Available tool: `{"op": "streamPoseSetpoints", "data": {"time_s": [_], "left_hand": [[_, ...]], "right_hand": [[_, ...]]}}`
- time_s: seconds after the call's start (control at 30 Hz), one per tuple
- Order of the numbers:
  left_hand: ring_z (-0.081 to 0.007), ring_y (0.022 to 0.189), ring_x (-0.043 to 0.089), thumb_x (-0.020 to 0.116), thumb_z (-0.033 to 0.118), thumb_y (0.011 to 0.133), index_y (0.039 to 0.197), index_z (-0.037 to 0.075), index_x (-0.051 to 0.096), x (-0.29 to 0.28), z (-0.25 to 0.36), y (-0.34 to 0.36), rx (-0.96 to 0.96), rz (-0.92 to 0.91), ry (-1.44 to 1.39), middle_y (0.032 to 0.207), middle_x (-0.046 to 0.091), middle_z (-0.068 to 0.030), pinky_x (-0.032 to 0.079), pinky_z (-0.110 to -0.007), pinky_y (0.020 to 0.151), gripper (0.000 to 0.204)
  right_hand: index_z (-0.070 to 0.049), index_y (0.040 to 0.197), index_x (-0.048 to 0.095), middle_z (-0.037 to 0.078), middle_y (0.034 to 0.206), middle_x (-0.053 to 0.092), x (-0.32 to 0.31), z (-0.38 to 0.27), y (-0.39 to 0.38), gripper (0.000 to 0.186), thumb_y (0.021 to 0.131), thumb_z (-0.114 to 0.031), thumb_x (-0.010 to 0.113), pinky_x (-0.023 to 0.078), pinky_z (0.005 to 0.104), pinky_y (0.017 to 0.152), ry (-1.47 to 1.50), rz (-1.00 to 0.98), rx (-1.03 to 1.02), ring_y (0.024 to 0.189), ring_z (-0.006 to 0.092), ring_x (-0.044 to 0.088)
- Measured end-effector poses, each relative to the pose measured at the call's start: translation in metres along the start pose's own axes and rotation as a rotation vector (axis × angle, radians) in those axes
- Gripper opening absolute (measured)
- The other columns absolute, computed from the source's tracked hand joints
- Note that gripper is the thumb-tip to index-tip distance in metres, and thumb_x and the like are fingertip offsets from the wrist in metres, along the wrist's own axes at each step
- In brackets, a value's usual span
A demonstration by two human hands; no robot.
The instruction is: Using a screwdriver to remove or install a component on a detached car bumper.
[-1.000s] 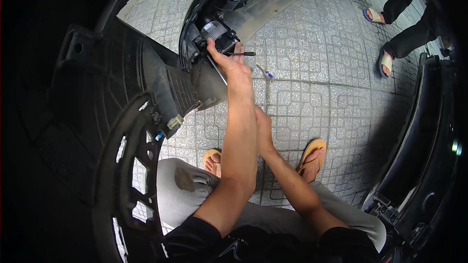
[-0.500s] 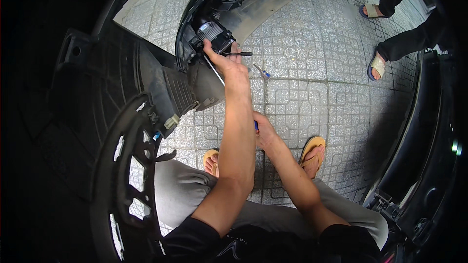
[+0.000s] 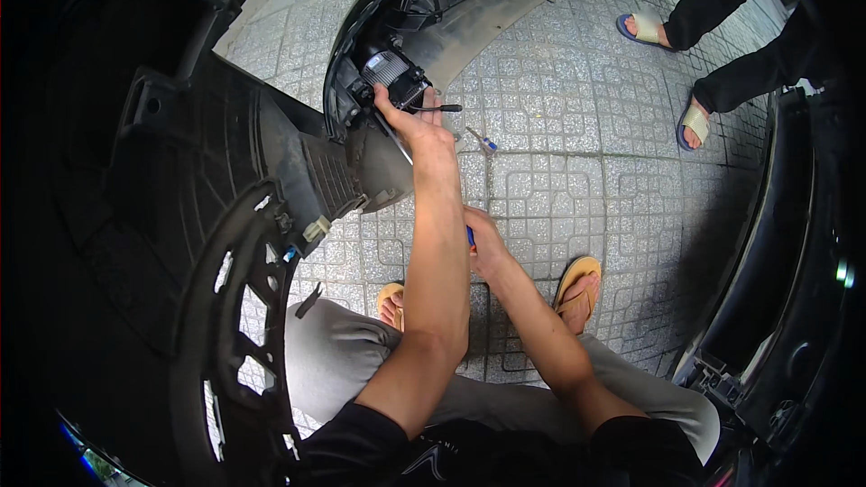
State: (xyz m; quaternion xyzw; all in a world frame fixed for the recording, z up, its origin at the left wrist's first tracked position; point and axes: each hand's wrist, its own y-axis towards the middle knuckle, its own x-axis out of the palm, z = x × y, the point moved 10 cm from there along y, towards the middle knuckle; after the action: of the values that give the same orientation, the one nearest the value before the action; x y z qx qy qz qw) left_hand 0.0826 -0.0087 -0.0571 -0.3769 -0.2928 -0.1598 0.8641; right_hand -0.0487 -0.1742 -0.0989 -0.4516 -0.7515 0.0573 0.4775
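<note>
Left grip [image 3: 420, 123] outstretched — cupping finned unit [image 3: 387, 68], right grip [image 3: 484, 243] round blue handle [image 3: 470, 236]

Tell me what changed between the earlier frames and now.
The co-worker's farther foot moved left. A small dark scrap also shifted left. The right grip turned, baring a blue screwdriver handle. The left grip stays on the finned module; the second screwdriver stays on the pavement.

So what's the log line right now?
left hand: cupping grey-finned black unit | right hand: gripping blue tool handle | grey paving: small blue-handled tool
</note>
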Motion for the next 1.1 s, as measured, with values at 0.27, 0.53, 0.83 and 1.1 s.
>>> {"op": "streamPoseSetpoints", "data": {"time_s": [0.27, 0.53, 0.83, 1.1], "left_hand": [[-0.0307, 0.117, 0.056, 0.074, 0.077, 0.067, 0.136, 0.007, 0.050, 0.004, -0.005, -0.005, 0.006, 0.003, 0.003, 0.132, 0.050, -0.0155, 0.042, -0.045, 0.107, 0.100], [-0.0309, 0.116, 0.056, 0.073, 0.077, 0.068, 0.134, 0.008, 0.053, 0.000, -0.002, -0.002, 0.016, -0.004, 0.003, 0.131, 0.052, -0.0144, 0.043, -0.045, 0.108, 0.098], [-0.0318, 0.116, 0.056, 0.073, 0.076, 0.070, 0.135, 0.010, 0.052, 0.002, -0.003, 0.000, 0.009, -0.019, -0.001, 0.132, 0.051, -0.0149, 0.045, -0.045, 0.106, 0.095], [-0.0298, 0.112, 0.058, 0.075, 0.074, 0.071, 0.133, 0.012, 0.054, -0.001, 0.003, 0.002, 0.043, -0.027, -0.021, 0.130, 0.052, -0.0135, 0.049, -0.042, 0.101, 0.091]], "right_hand": [[-0.002, 0.111, 0.064, 0.005, 0.085, 0.066, 0.014, -0.029, -0.010, 0.018, 0.096, -0.011, 0.063, 0.047, 0.0268, 0.056, -0.408, 0.039, -0.331, 0.068, 0.0124, 0.062], [0.001, 0.114, 0.066, 0.008, 0.078, 0.066, 0.008, -0.037, -0.009, 0.024, 0.094, -0.010, 0.062, 0.049, 0.0288, 0.055, -0.820, 0.171, -0.601, 0.062, 0.0137, 0.062], [-0.002, 0.107, 0.067, 0.005, 0.074, 0.065, 0.005, 0.014, 0.002, 0.019, 0.099, -0.015, 0.056, 0.041, 0.0270, 0.045, 0.121, 0.010, 0.087, 0.050, 0.0119, 0.055], [0.001, 0.112, 0.065, 0.022, 0.095, 0.072, 0.043, -0.062, -0.038, 0.020, 0.097, -0.012, 0.060, 0.053, 0.0431, 0.077, -1.127, 0.239, -0.645, 0.083, 0.0320, 0.069]]}}
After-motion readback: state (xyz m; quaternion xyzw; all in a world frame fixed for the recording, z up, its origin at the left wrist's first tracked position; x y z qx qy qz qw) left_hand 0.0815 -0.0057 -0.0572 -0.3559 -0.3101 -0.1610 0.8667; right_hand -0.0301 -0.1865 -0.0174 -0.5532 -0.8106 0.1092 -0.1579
